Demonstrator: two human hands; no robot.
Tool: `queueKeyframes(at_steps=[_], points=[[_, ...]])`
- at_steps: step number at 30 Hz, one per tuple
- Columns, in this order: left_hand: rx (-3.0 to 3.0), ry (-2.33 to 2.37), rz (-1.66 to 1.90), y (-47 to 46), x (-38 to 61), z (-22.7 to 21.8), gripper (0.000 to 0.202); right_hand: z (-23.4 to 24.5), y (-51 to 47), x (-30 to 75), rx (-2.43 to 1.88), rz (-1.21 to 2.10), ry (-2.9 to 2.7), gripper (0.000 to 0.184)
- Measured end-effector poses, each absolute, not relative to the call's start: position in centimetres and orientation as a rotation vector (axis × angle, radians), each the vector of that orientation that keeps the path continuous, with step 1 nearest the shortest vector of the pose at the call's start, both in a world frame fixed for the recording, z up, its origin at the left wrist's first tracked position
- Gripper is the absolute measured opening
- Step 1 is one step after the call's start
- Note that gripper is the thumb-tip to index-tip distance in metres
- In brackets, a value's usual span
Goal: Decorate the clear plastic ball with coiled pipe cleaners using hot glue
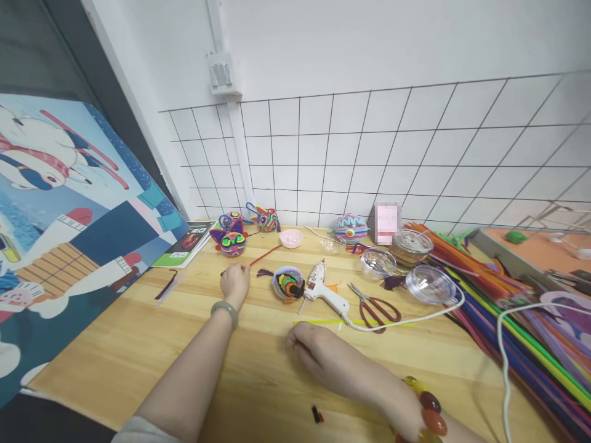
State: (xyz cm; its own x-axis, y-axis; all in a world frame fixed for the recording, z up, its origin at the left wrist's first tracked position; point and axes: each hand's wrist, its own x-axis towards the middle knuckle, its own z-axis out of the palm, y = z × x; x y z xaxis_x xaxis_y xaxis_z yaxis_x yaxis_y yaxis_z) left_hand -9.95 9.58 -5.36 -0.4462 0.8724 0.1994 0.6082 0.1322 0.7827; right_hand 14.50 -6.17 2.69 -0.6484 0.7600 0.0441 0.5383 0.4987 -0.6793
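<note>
My left hand [234, 284], with a jade-coloured bangle at the wrist, is closed on a red pipe cleaner [265, 255] that sticks out toward the pink dish [291, 238]. My right hand [318, 354] rests low over the table with its fingers curled in; whatever they may hold is hidden. Just beyond it lies a yellow pipe cleaner [318, 322]. Between and past the hands sits a round clear shell [279, 278] with coloured, layered pieces in it and a dark tassel [265, 273]. A white glue gun [333, 299] lies beside it, with red-handled scissors [376, 312] to the right.
Colourful ornaments [232, 242] and a pastel one [351, 229] stand by the wall. Clear plastic shells [430, 284] and bundled pipe cleaners [489, 320] occupy the right. The glue gun's white cord [425, 315] crosses the table. A picture board [92, 246] leans at left.
</note>
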Motion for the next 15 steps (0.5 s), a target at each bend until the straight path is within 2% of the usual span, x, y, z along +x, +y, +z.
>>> queueKeyframes(at_steps=[9, 15], points=[[1.117, 1.646, 1.674, 7.3, -8.6, -3.2, 0.031, 3.4, -6.0, 14.9, -1.037, 0.824, -2.372, 0.026], [1.288, 1.237, 1.605, 3.3, -3.1, 1.1, 0.025, 4.3, -6.3, 15.3, -0.99, 0.802, -2.34, 0.019]])
